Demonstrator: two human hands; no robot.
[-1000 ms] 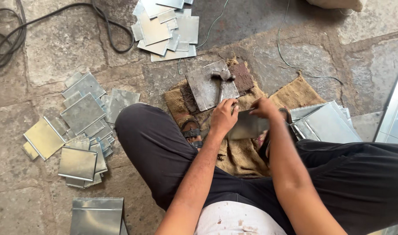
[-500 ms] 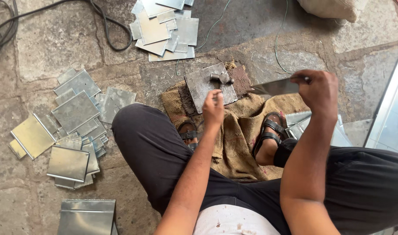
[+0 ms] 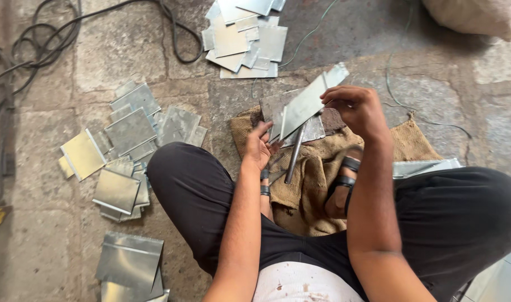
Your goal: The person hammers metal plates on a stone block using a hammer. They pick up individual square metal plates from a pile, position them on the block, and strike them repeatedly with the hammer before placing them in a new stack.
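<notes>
While we are sitting cross-legged on the stone floor (image 3: 126,56), our right hand (image 3: 359,109) is gripping a flat sheet-metal piece (image 3: 308,103) by its upper edge and holding it tilted in the air, just above the dark metal block (image 3: 300,120) that lies on the burlap sack (image 3: 317,179). Our left hand (image 3: 259,148) is closing around the handle of a hammer (image 3: 294,154), whose shaft is running down toward our lap.

Judging progress: one piece is in hand, and three loose groups of pieces are lying on the floor. A scattered heap (image 3: 135,131) is lying to the left of the left hand, a second heap (image 3: 247,36) is lying beyond both hands, and a short stack (image 3: 129,265) is lying near our left knee. We cannot tell which groups are finished, and exact piece counts are not readable because the sheets overlap. One further sheet (image 3: 426,166) is showing to the right of the right arm. Dark cables (image 3: 48,39) are lying far left.
</notes>
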